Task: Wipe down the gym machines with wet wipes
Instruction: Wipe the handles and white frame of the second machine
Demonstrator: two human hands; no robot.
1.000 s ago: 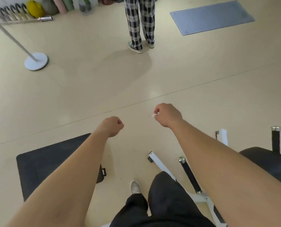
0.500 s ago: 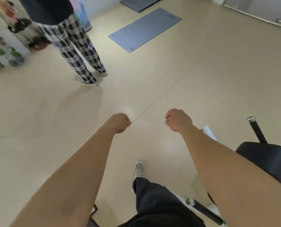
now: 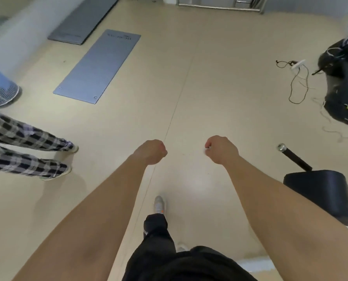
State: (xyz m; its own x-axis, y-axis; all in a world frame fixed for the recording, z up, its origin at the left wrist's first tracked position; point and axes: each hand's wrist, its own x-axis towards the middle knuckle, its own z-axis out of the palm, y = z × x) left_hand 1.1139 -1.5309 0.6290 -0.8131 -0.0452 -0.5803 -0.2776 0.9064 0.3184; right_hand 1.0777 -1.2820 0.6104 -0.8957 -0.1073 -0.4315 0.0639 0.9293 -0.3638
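Observation:
Both my arms reach forward over the beige floor. My left hand (image 3: 151, 151) is curled into a fist with nothing visible in it. My right hand (image 3: 221, 149) is also closed, and a small bit of white wet wipe (image 3: 208, 148) shows at its fingers. A gym machine's black padded seat (image 3: 319, 194) with a black chrome-capped handle (image 3: 293, 157) stands to the right of my right forearm, apart from the hand.
A person in checked trousers (image 3: 25, 147) stands at the left. Two grey mats (image 3: 100, 65) lie ahead on the left, next to a blue basket (image 3: 0, 88). Loose cables (image 3: 296, 82) and black bags (image 3: 345, 84) lie at the right. My foot (image 3: 160, 204) is below.
My view has swung to the right: the person in checked trousers slid to the left edge, the mats moved left, and cables and bags came into sight. Both fists stayed closed.

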